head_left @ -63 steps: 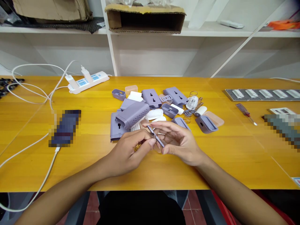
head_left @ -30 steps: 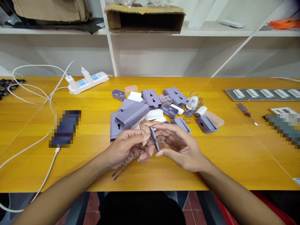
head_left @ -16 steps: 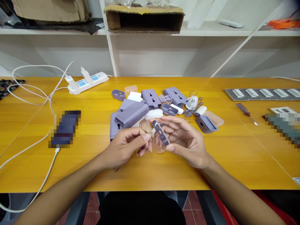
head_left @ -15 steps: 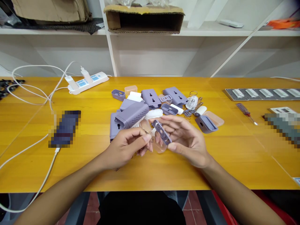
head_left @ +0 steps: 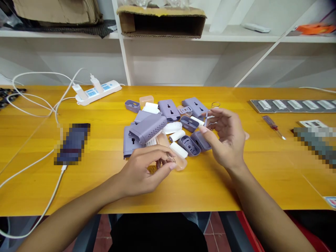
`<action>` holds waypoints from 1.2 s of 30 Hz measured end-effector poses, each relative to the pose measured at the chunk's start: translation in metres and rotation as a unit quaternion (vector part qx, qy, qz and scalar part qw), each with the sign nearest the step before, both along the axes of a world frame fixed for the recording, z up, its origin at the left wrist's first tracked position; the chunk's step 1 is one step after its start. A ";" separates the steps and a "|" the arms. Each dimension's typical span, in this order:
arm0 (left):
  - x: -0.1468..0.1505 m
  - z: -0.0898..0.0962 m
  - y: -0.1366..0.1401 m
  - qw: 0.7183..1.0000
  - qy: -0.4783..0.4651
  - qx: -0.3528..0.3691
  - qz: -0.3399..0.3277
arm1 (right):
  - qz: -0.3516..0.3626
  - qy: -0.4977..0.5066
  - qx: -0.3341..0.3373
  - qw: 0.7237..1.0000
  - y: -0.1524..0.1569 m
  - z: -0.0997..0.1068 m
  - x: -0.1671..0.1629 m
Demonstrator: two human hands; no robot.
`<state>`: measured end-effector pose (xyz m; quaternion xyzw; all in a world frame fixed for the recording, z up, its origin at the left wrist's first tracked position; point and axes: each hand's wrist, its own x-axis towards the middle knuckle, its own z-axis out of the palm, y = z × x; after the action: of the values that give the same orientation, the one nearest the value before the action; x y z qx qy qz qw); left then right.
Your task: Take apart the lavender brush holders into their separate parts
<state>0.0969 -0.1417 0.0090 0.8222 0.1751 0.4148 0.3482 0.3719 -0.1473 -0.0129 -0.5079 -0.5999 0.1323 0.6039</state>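
Thin wire springs (head_left: 171, 158) are held between the fingers of my left hand (head_left: 147, 169), with more coils showing under the palm. My right hand (head_left: 225, 140) pinches a thin purple plastic plate (head_left: 206, 119), seen nearly edge-on. Below and left of that hand lie a purple oval cap (head_left: 189, 145) with a slotted piece inside and another purple cap (head_left: 201, 140). White rollers (head_left: 179, 149) and a clear peach-coloured cover (head_left: 181, 163) lie just beyond my left fingertips. A purple perforated housing (head_left: 148, 127) rests on other housings behind the left hand.
A white power strip (head_left: 99, 92) with cables and a blurred phone-like item (head_left: 72, 144) are on the left. At right are a screwdriver (head_left: 273, 126), a long grey strip with white inserts (head_left: 294, 105) and a blurred item (head_left: 312, 141). Shelves hold a cardboard box (head_left: 161, 22).
My right hand has moved right and up with the purple plate, away from my left hand. The left hand has stayed near its place, its fingers turned, still holding the springs.
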 end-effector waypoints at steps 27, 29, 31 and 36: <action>0.000 -0.011 0.004 0.993 -0.112 -0.038 0.016 | 0.342 0.024 -0.135 0.929 -0.034 -0.002 -0.040; 0.001 -0.013 0.003 0.988 -0.145 -0.056 0.024 | 0.341 0.020 -0.146 0.928 -0.042 -0.010 -0.055; 0.001 -0.013 0.002 0.984 -0.163 -0.059 0.044 | 0.327 0.035 -0.171 0.929 -0.045 -0.015 -0.064; -0.001 -0.013 0.006 0.981 -0.172 -0.031 0.084 | 0.240 0.087 -0.195 0.947 -0.036 -0.003 -0.055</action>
<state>0.0960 -0.1356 -0.0039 0.7098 0.1942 0.5721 0.3622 0.3166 -0.1837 -0.0160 -0.4432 -0.6116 0.4315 0.4933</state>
